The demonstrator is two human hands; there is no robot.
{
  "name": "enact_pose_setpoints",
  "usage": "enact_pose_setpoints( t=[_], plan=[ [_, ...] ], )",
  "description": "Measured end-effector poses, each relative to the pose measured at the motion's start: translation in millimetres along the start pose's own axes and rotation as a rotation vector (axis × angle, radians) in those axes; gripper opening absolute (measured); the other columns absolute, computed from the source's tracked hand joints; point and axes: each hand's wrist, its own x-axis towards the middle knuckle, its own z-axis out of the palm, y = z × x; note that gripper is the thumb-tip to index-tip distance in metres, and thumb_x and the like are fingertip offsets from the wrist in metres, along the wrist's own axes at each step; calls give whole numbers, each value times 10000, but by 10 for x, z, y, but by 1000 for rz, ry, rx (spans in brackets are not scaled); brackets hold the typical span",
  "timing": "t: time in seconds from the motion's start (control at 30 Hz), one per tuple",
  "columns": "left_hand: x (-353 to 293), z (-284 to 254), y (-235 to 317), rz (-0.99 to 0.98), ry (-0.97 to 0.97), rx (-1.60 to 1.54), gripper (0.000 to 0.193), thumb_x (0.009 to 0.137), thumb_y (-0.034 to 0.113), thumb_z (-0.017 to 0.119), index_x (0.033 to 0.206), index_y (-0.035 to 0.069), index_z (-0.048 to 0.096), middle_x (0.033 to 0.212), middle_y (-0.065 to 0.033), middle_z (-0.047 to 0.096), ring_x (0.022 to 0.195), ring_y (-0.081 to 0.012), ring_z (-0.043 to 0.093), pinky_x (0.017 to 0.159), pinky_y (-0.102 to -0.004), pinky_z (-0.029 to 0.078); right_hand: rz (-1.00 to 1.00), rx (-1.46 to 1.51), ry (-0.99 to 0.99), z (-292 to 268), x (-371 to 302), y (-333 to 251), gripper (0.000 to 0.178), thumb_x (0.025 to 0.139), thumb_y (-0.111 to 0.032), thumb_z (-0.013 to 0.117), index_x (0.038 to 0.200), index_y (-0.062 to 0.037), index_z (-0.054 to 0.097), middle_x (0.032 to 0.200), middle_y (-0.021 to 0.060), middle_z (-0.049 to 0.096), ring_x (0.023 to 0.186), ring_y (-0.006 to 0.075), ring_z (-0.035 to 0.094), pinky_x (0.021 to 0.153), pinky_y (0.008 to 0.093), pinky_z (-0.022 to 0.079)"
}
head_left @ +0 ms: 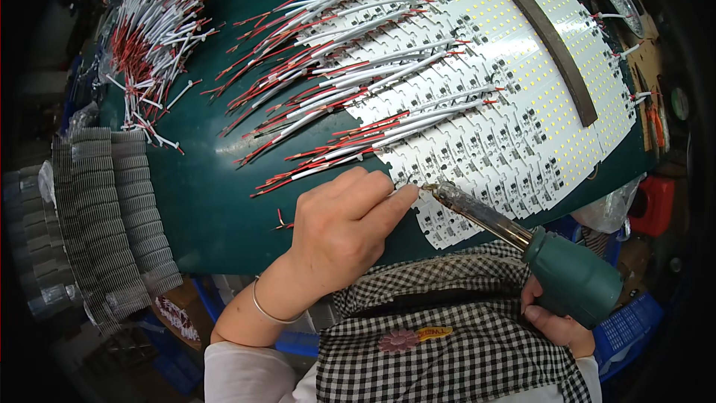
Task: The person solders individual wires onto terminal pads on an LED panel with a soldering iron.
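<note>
My left hand [343, 216] is closed in a pinch at the near-left edge of the white LED circuit boards [477, 172]. Red wire ends [282, 222] stick out behind its wrist, and it appears to grip this wire, most of which the hand hides. In my right hand [556, 321] is a green soldering gun [574, 276], partly covering the fingers. Its metal tip reaches the boards right beside my left fingertips. Beyond the left hand, several bunches of white-sleeved red wires [358, 89] lie across the boards.
A loose heap of wires [156, 30] lies at the far left of the green table [216, 216]. Stacked grey finned strips [112, 216] stand at the left edge. Across the boards rests a dark curved bar [544, 30]. A red container [652, 205] sits at the right.
</note>
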Motion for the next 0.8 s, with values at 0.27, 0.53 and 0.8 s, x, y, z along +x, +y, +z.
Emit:
enact_pose_setpoints(
  t=[0.27, 0.53, 0.8],
  plan=[
    [-10, -7, 25, 27, 4, 58, 341, 593, -59, 629, 906, 41, 719, 723, -57, 574, 613, -211, 579, 508, -309, 461, 86, 488, -45, -35, 25, -124, 493, 794, -144, 703, 1244, -34, 535, 1150, 85, 609, 958, 214, 616, 825, 346, 496],
    [5, 75, -18, 111, 64, 82, 301, 627, 4, 643, 923, 46, 678, 682, -25, 446, 560, -171, 480, 442, -308, 380, -155, 751, 176, -19, 160, -530, 664, 713, -127, 758, 1251, 79, 427, 579, 89, 533, 439, 157, 518, 416, 267, 457],
    [17, 61, 2, 77, 27, 101, 340, 621, -26, 621, 942, 62, 689, 714, -27, 518, 570, -189, 499, 471, -320, 398, -663, 890, 345, -366, 506, -527, 688, 742, -105, 694, 1290, 118, 343, 646, 109, 531, 417, 170, 526, 369, 306, 500]
  ],
)
